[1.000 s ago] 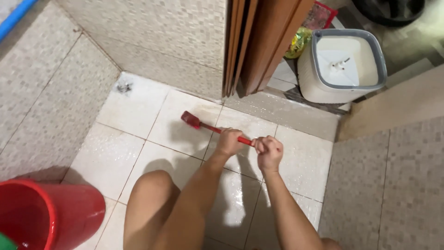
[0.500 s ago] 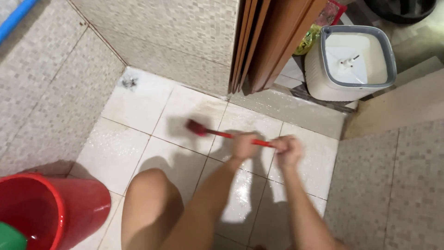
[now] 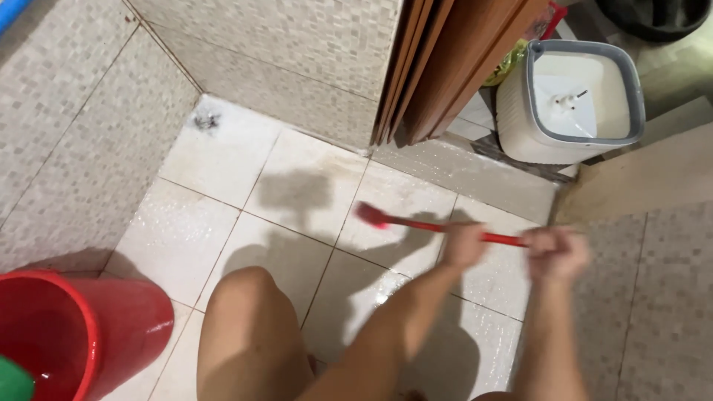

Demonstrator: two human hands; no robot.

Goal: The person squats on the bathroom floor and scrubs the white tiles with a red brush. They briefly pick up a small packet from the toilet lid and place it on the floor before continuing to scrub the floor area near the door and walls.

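Our red brush (image 3: 438, 224), thin long handle, small head on wet tiles (image 3: 223, 223), left hand (image 3: 464, 245) fisted mid-handle, right hand (image 3: 557, 252) fisted on its end, both blurred

Wet, glossy white floor tiles (image 3: 215, 156) meet beige mosaic walls (image 3: 297, 52), with a folded brown wooden door (image 3: 445, 67) at the lit threshold beyond.

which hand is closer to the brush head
Left. The left hand grips the red handle nearer the brush head, which lies to its left on the wet tile. The right hand holds the handle's far end, farther away.
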